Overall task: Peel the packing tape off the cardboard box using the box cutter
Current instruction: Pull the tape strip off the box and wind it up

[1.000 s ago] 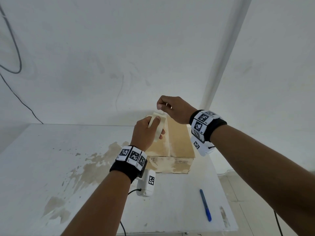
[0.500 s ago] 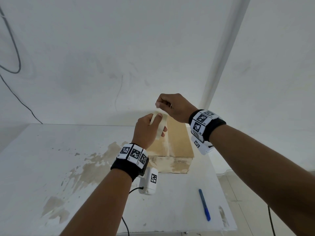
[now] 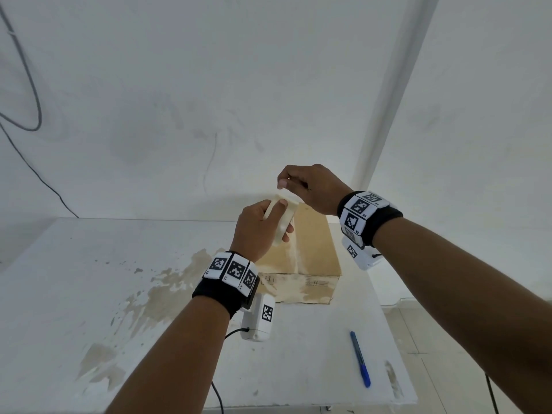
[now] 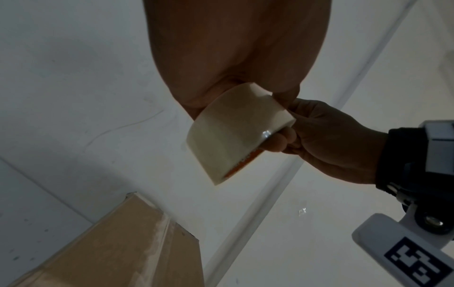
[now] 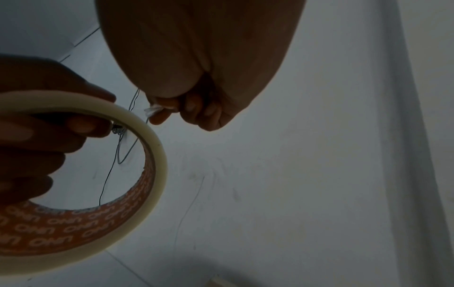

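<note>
My left hand [image 3: 257,231] grips a cream roll of packing tape [image 3: 282,222] in the air above the cardboard box [image 3: 310,249]. The left wrist view shows the roll [image 4: 233,139] held from the side, with the box [image 4: 110,252] below it. My right hand [image 3: 307,186] hovers just over the roll's top, thumb and forefinger pinching a small white tape end [image 5: 153,110]. The roll's orange printed core [image 5: 73,223] faces the right wrist camera. A blue box cutter [image 3: 360,358] lies alone on the table, front right, away from both hands.
The box sits at the back right of a stained white table [image 3: 89,264] against a white wall. The table's right edge runs just past the box cutter, with floor beyond. A dark cable [image 3: 30,162] hangs on the wall at far left.
My right hand has lifted a little off the top of the roll, still pinching the tape end. The left hand holds the roll in nearly the same place.
</note>
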